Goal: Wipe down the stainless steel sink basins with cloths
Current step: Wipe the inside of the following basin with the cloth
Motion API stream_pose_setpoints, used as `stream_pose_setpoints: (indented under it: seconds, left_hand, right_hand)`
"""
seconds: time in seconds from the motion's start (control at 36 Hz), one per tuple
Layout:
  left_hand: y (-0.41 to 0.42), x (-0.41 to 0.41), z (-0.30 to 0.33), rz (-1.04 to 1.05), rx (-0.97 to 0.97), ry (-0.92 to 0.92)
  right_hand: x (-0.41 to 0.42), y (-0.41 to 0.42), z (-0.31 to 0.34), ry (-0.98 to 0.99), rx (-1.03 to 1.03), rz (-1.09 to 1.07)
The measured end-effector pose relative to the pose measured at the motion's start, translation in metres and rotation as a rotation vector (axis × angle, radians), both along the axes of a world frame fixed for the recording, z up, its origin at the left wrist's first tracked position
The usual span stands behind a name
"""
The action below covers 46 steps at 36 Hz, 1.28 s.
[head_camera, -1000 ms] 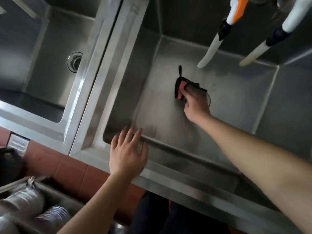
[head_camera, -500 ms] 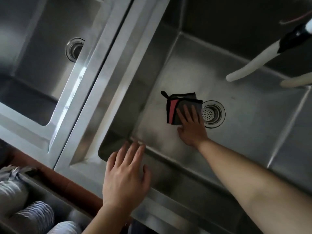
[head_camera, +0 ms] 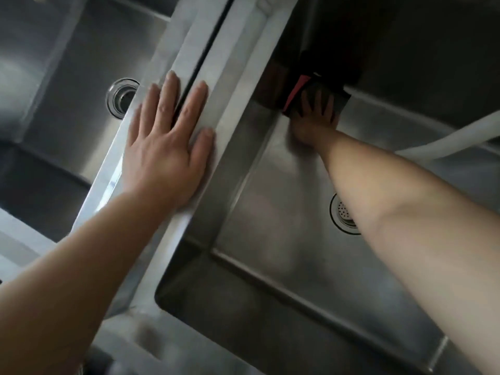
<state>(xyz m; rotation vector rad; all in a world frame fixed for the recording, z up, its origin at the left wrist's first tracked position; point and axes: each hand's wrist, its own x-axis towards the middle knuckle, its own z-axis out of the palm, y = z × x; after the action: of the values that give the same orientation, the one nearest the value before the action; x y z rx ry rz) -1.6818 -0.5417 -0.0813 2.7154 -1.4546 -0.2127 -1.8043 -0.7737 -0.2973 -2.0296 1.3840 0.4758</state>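
Two stainless steel basins lie below me. In the right basin point(head_camera: 284, 239) my right hand point(head_camera: 313, 117) presses flat on a dark cloth with a red stripe point(head_camera: 295, 92) in the far left corner of the floor, fingers spread over it. My left hand point(head_camera: 167, 136) rests palm down, fingers apart, on the steel divider point(head_camera: 230, 58) between the basins and holds nothing. The left basin point(head_camera: 67, 90) shows its round drain point(head_camera: 121, 97).
The right basin's drain point(head_camera: 342, 215) sits partly behind my right forearm. A white hose point(head_camera: 446, 139) crosses above the basin at the right. The front rim point(head_camera: 189, 347) runs along the bottom.
My right hand slid the cloth from beside the drain to the far left corner. My left hand moved from the front rim up onto the divider. The view shifted forward.
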Motion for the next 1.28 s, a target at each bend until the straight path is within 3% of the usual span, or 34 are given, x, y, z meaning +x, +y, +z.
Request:
stream_pose_setpoints:
  seconds: [0.11, 0.19, 0.5, 0.64, 0.72, 0.86, 1.03, 1.11, 1.22, 1.28]
  left_hand:
    - [0.005, -0.002, -0.013, -0.011, -0.072, 0.003]
    - [-0.002, 0.002, -0.014, -0.015, -0.092, 0.009]
    - [-0.002, 0.003, -0.016, -0.019, -0.082, -0.025]
    - [-0.001, 0.005, -0.021, -0.036, -0.105, -0.052]
    - [0.000, 0.007, -0.022, -0.041, -0.111, -0.059]
    - [0.003, 0.009, -0.021, -0.032, -0.116, -0.043]
    - [0.001, 0.005, -0.021, -0.043, -0.105, -0.069]
    - [0.004, 0.003, -0.024, -0.036, -0.099, -0.063]
    - [0.000, 0.003, -0.023, -0.039, -0.099, -0.073]
    - [0.001, 0.003, -0.023, -0.038, -0.096, -0.073]
  right_hand:
    - [0.000, 0.017, -0.013, 0.017, -0.099, 0.048]
    - [-0.006, 0.045, -0.012, -0.006, -0.057, 0.147]
    - [-0.074, 0.277, 0.010, -0.032, 0.186, 0.793]
    - [-0.085, 0.273, -0.010, -0.066, 0.037, 1.061]
    - [-0.082, 0.254, -0.005, 0.033, 0.086, 1.263]
    - [-0.128, 0.252, 0.007, -0.020, 0.048, 1.227]
    - [-0.270, 0.236, 0.006, 0.098, -0.004, 1.215]
    - [-0.319, 0.236, 0.016, 0.073, -0.115, 1.091]
    - [-0.326, 0.246, 0.013, 0.157, -0.066, 0.931]
    - [-0.308, 0.253, 0.009, 0.081, -0.092, 0.925]
